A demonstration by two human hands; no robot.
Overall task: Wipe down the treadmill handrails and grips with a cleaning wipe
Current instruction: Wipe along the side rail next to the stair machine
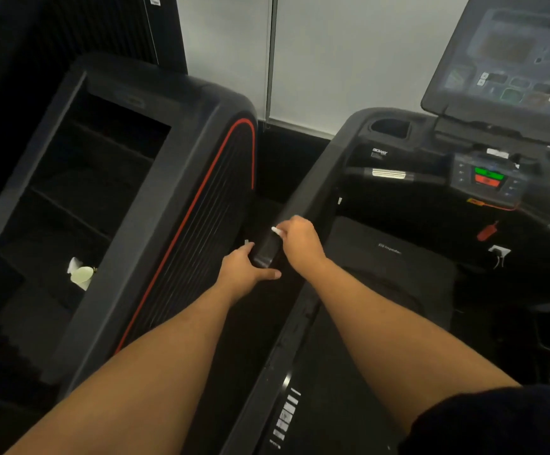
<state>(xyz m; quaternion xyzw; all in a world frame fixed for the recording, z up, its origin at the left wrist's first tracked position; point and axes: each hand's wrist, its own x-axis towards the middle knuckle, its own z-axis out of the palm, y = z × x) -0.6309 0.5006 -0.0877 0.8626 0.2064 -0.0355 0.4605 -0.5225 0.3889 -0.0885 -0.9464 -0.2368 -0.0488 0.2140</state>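
The right hand [300, 241] is closed over the lower end of the treadmill's left handrail [303, 192], its fingers [283, 232] pinching a white cleaning wipe [275, 230] of which only a sliver shows. The left hand [245, 269] cups the rail's end cap just below, its fingers curled round the far side and the thumb spread; whether it holds anything else I cannot tell. To wipe well, I judge the wipe should wrap the rail fully and slide upward from the fingers in one firm pass while the left hand steadies the end. One wipe, two hands, and one pulse grip [389, 174] ahead of the fingers are visible.
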